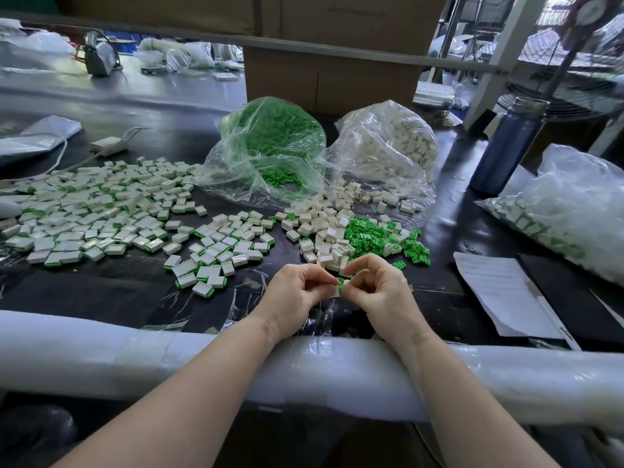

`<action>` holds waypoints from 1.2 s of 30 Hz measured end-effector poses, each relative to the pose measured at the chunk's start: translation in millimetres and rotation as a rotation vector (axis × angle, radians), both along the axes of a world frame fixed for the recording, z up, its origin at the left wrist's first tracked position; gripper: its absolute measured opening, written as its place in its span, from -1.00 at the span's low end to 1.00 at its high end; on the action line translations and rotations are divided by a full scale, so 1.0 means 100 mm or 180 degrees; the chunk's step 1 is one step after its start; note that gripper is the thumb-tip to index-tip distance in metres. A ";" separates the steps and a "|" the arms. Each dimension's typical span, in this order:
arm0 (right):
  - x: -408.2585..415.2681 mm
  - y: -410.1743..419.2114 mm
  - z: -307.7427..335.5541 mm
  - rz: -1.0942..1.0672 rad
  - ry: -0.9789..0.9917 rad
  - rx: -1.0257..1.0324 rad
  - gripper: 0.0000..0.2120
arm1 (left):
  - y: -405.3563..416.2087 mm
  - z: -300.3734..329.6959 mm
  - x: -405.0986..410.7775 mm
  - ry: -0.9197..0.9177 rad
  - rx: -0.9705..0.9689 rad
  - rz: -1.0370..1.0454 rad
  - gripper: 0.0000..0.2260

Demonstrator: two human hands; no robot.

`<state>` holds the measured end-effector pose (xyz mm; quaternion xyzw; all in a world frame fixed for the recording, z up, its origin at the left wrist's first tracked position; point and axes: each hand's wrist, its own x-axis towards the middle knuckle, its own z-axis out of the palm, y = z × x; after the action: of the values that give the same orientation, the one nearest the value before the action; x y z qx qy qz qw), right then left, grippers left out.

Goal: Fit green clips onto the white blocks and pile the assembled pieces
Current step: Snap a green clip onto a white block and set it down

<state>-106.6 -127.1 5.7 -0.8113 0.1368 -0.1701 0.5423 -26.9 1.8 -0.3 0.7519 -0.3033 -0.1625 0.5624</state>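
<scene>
Head view: at the 6 o'clock side of the dark table [141, 298], the left hand [297, 292] and the right hand [381, 292] are brought together, fingertips meeting. A white block [335, 292] is pinched by the left hand's curled fingers, and a green clip [341, 284] is pinched against it by the right hand's thumb and forefinger; how far the clip is seated cannot be told. Both forearms are rested on a foam-wrapped rail [101, 346] along the table edge. Just beyond the hands, at 12 o'clock, a loose heap of white blocks [329, 244] is seen, with loose green clips [374, 236] touching it at 1 o'clock. The pile of assembled pieces [94, 211] is spread wide toward 10 o'clock. Farther back, an open bag of green clips [270, 143] and a bag of white blocks [388, 143] are set side by side. A blue bottle [503, 150] is stood upright at 2 o'clock, and paper sheets [499, 292] are laid at 3 o'clock.
</scene>
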 end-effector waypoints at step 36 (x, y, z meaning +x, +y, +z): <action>0.03 -0.05 -0.04 0.0034 0.0154 0.0353 -0.82 | 0.00 -0.02 0.01 -0.0462 0.0430 -0.0018 -0.85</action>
<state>-103.5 -132.1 2.0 -0.7846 0.1548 -0.1397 0.5839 -26.3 1.5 -2.0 0.7970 -0.3338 -0.1293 0.4864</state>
